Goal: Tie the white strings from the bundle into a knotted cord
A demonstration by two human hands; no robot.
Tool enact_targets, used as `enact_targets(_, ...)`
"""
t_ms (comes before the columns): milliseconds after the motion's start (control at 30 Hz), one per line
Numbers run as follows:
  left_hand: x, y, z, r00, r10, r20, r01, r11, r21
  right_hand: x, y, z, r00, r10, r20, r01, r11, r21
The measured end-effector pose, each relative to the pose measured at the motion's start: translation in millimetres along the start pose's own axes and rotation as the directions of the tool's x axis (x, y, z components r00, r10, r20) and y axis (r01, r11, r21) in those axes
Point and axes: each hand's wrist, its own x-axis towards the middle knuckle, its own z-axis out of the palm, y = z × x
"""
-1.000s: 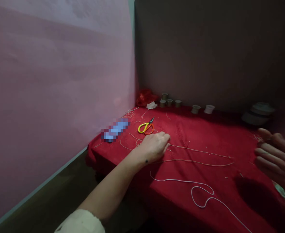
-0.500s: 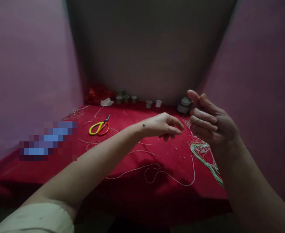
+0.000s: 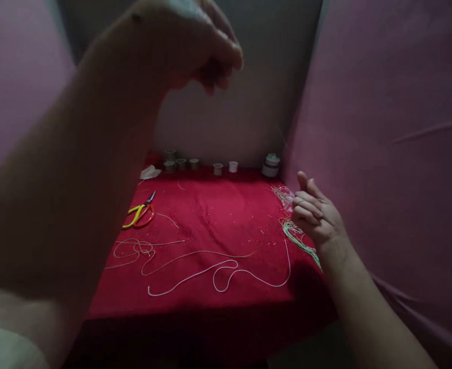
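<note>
Raised high and close to the camera, my left hand (image 3: 206, 46) has thumb and fingers pinched together; what they hold, if anything, cannot be made out. My right hand (image 3: 314, 212) is closed over the table's right side, thumb pressed to the index finger and the other fingers curled in. Anything in that pinch is too small to see. A faint thin line (image 3: 282, 134) shows in the air above the right hand. Close behind this hand lies a bundle of pale green cords (image 3: 301, 241). A white cord (image 3: 245, 271) curves across the front of the red cloth (image 3: 218, 205).
Yellow-and-red handled scissors (image 3: 143, 212) lie at left, partly behind my left forearm. A tangled tan cord (image 3: 136, 248) lies in front of them. Several small spools (image 3: 194, 164), a crumpled white tissue (image 3: 150, 172) and a lidded jar (image 3: 271, 165) stand along the back.
My left hand has risen from beside the right hand to high at the upper left, nearer the camera. My right hand appears lower and smaller, still pinched. The view has shifted.
</note>
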Motion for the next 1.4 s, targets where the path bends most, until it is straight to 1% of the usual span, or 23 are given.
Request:
enact_targets(33, 9.7, 7.8, 0.5, 1.000, 0.016, -0.004, -0.016, 1.000, 0.026, 1.2, 4.7, -7.1, 1.000, 0.019, -0.002, -0.019, 0.997, 0.068)
enact_targets(100, 27.5, 20.2, 9.7, 0.994, 0.067, 0.081, -0.072, 0.996, 0.062, 3.4, 14.4, -17.5, 0.997, 0.075, -0.004, -0.073, 0.976, 0.204)
enact_targets(133, 35.2, 25.0, 18.1, 0.991, 0.086, 0.105, -0.095, 0.992, 0.079, 4.1, 19.5, -20.9, 0.994, 0.110, -0.001, -0.106, 0.960, 0.258)
enact_targets(200, 48.4, 32.2, 41.4, 0.994, 0.067, 0.089, -0.072, 0.995, 0.061, 4.6, 29.5, -24.9, 0.983, 0.186, 0.011, -0.180, 0.929, 0.323)
enact_targets(300, 68.3, 34.6, 86.0, 0.991, -0.033, 0.126, 0.062, 0.969, -0.239, 0.8, 43.2, -29.3, 0.954, 0.298, 0.032, -0.288, 0.884, 0.369)
enact_targets(367, 84.4, 30.9, 116.0, 0.982, -0.050, 0.181, 0.114, 0.923, -0.366, -5.9, 50.5, -33.6, 0.940, 0.337, 0.048, -0.329, 0.862, 0.386)
enact_targets(467, 108.8, 22.9, 153.2, 0.974, -0.057, 0.217, 0.160, 0.854, -0.495, -20.8, 58.7, -40.4, 0.945, 0.326, 0.036, -0.312, 0.860, 0.405)
enact_targets(567, 124.0, 16.8, 179.0, 0.975, -0.077, 0.210, 0.185, 0.807, -0.561, -34.7, 62.5, -43.7, 0.940, 0.341, -0.024, -0.309, 0.877, 0.367)
enact_targets(667, 124.6, 10.1, 198.0, 0.978, -0.065, 0.200, 0.172, 0.791, -0.587, -41.8, 57.4, -41.4, 0.939, 0.337, -0.071, -0.308, 0.914, 0.266)
enact_targets(733, 116.7, 2.8, 208.9, 0.966, -0.054, 0.254, 0.193, 0.804, -0.562, -43.0, 48.0, -36.8, 0.952, 0.295, -0.085, -0.276, 0.944, 0.181)
enact_targets(800, 101.8, -6.1, 218.5, 0.921, -0.057, 0.384, 0.256, 0.834, -0.489, -42.7, 35.2, -30.8, 0.967, 0.239, -0.088, -0.231, 0.969, 0.092)
enact_targets(867, 79.0, -13.9, 226.1, 0.850, -0.068, 0.522, 0.313, 0.863, -0.396, -41.2, 21.5, -24.7, 0.983, 0.167, -0.072, -0.168, 0.986, -0.003)
enact_targets(933, 47.8, -17.1, 230.3, 0.788, -0.056, 0.613, 0.337, 0.873, -0.353, -38.9, 9.0, -19.5, 0.994, 0.093, -0.055, -0.099, 0.989, -0.107)
enact_targets(1000, 9.8, -14.9, 229.8, 0.729, 0.017, 0.684, 0.362, 0.839, -0.407, -36.1, -1.6, -15.4, 0.998, 0.042, -0.037, -0.048, 0.981, -0.187)
enact_targets(1033, -10.2, -12.5, 227.4, 0.673, 0.138, 0.727, 0.440, 0.716, -0.543, -34.7, -6.3, -13.9, 0.999, 0.018, -0.031, -0.024, 0.976, -0.215)
enact_targets(1067, -29.8, -10.1, 223.3, 0.606, 0.245, 0.757, 0.522, 0.596, -0.610, -33.5, -10.5, -12.7, 1.000, -0.004, -0.026, -0.002, 0.972, -0.236)
enact_targets(1100, -48.0, -8.3, 217.6, 0.536, 0.313, 0.784, 0.597, 0.515, -0.615, -32.6, -14.3, -12.0, 0.999, -0.030, -0.024, 0.023, 0.967, -0.255)
enact_targets(1133, -64.1, -7.7, 210.2, 0.478, 0.341, 0.810, 0.661, 0.468, -0.587, -32.2, -17.5, -11.6, 0.998, -0.055, -0.025, 0.046, 0.961, -0.273)
enact_targets(1167, -77.5, -8.6, 201.3, 0.463, 0.309, 0.831, 0.705, 0.439, -0.557, -32.3, -20.1, -11.6, 0.996, -0.079, -0.028, 0.067, 0.955, -0.289)
enact_targets(1200, -87.9, -11.1, 191.2, 0.470, 0.248, 0.847, 0.732, 0.426, -0.531, -32.8, -21.7, -12.0, 0.994, -0.101, -0.035, 0.085, 0.950, -0.302)
enact_targets(1233, -95.6, -14.9, 180.1, 0.497, 0.179, 0.849, 0.743, 0.418, -0.523, -33.9, -22.2, -12.4, 0.992, -0.115, -0.046, 0.095, 0.945, -0.311)
enact_targets(1300, -104.2, -25.1, 155.9, 0.578, 0.051, 0.814, 0.725, 0.426, -0.541, -36.8, -19.8, -13.0, 0.991, -0.111, -0.070, 0.084, 0.945, -0.317)
enact_targets(1400, -110.0, -38.5, 118.0, 0.696, -0.099, 0.711, 0.652, 0.502, -0.568, -41.0, -8.9, -11.3, 0.995, -0.051, -0.089, 0.021, 0.950, -0.311)
